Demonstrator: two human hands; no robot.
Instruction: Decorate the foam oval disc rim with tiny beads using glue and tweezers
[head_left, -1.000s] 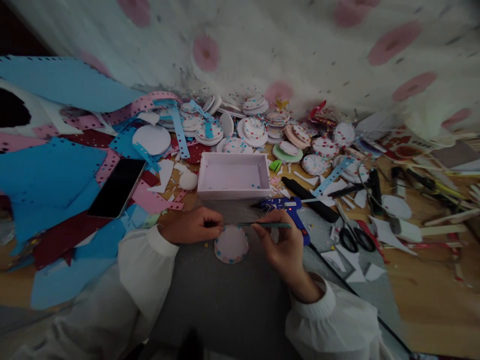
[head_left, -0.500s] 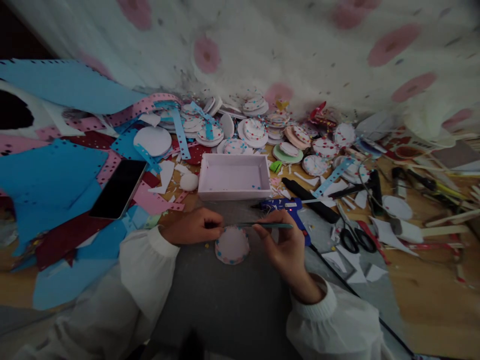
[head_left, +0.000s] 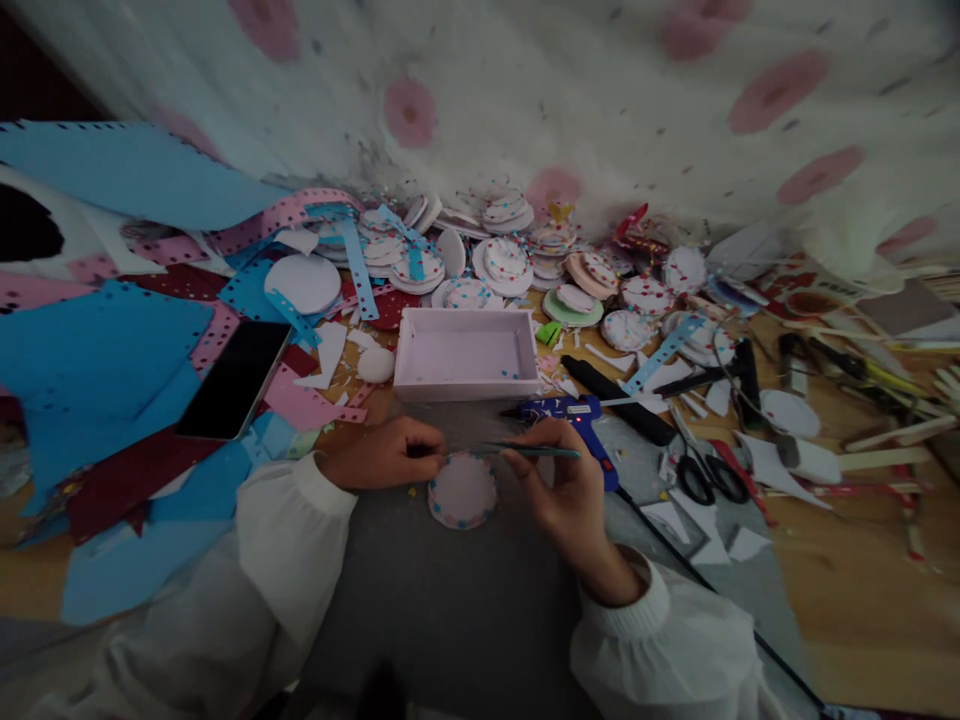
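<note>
Two hands meet over my grey worktop [head_left: 450, 600] — right hand [head_left: 559, 490] pinches tweezers [head_left: 525, 451], left hand [head_left: 386, 452] is curled shut at their tip, just above the dotted disc [head_left: 463, 491].

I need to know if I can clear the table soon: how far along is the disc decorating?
Done: many dotted discs piled behind the pink tray. In hand: right hand holds tweezers above one disc, the left hand beside it. Left: its middle is bare; only the rim has dots.
</note>
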